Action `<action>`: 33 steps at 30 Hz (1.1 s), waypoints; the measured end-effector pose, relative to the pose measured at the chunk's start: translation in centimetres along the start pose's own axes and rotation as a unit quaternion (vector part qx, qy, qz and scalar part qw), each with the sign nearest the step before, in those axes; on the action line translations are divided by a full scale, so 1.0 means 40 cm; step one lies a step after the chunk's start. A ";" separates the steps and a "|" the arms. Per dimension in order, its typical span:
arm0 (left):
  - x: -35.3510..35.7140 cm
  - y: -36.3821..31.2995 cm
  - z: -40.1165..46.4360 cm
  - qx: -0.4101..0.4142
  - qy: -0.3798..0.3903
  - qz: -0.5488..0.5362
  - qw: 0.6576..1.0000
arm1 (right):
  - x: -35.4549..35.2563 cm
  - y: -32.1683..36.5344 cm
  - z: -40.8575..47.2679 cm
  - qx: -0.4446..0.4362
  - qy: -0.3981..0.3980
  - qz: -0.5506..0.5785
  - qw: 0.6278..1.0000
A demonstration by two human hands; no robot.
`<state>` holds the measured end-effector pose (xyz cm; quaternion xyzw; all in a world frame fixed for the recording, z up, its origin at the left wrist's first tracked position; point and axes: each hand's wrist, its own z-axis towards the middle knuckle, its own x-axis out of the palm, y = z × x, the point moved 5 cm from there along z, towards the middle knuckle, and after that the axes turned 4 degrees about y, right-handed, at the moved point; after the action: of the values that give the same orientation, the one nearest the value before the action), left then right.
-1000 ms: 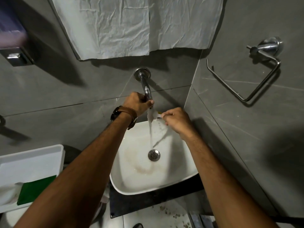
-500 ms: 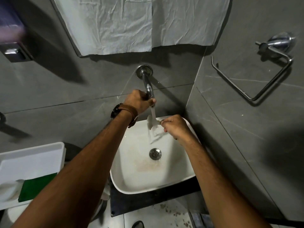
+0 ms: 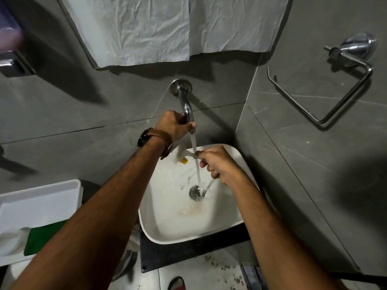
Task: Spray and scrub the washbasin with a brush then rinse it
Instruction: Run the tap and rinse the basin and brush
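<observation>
A white square washbasin point(image 3: 165, 233) sits in the corner, with a metal drain point(image 3: 196, 192) and a brownish stain below it. My left hand point(image 3: 174, 124) grips the end of the chrome wall tap point(image 3: 185, 103). Water runs from the tap straight down to the drain. My right hand point(image 3: 217, 164) holds a small brush point(image 3: 182, 156) with pale blurred bristles and a yellow part. The brush head lies at the basin's back left wall, left of the stream.
A white tray point(image 3: 37, 204) at the left holds a green sponge point(image 3: 44, 235) and a white cloth. Crumpled paper point(image 3: 167, 28) covers the mirror above. A chrome towel ring point(image 3: 326, 84) hangs on the right wall. A soap dispenser point(image 3: 10, 49) is mounted upper left.
The brush head has swung left from under the tap to the basin's back left wall. The brown stain around the drain has shrunk. My left hand stays on the tap.
</observation>
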<state>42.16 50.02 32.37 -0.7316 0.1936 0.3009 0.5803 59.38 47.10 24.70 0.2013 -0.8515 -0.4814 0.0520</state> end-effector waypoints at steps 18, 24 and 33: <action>0.007 0.015 0.008 -0.014 0.026 -0.065 0.997 | -0.083 0.071 -0.010 -0.059 -0.055 -0.084 0.993; 0.011 0.019 0.004 -0.047 0.007 -0.095 0.994 | -0.121 0.025 -0.014 -0.080 -0.057 -0.111 0.989; 0.033 0.006 -0.014 -0.072 -0.153 -0.007 0.986 | -0.144 -0.252 -0.065 0.069 -0.044 -0.427 0.901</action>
<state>43.13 49.50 31.40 -0.7180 0.0760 0.4183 0.5511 68.33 42.68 18.22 0.5269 -0.7164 -0.4062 -0.2100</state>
